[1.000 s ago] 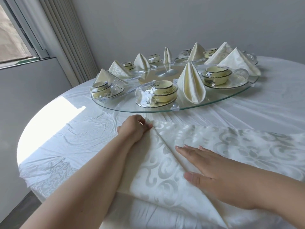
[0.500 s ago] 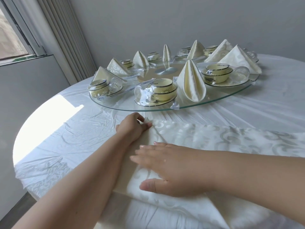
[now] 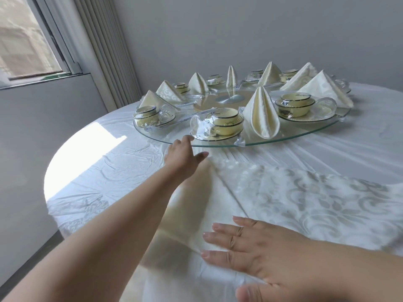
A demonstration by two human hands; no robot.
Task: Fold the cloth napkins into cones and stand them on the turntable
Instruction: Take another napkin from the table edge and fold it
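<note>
Lying under right hand (image 3: 257, 247) — napkin (image 3: 294, 199), flat

Left arm comes in from the lower left of the frame and stretches diagonally up to just above the middle, where the left hand (image 3: 182, 159) sits with fingers reaching forward and the thumb poking out to the right, fingers look relaxed, not gripping anything. Right hand (image 3: 250, 251) is in the lower right, palm down and flat, fingers straight, slightly spread and pointing left, with the forearm running off the right edge.
</note>
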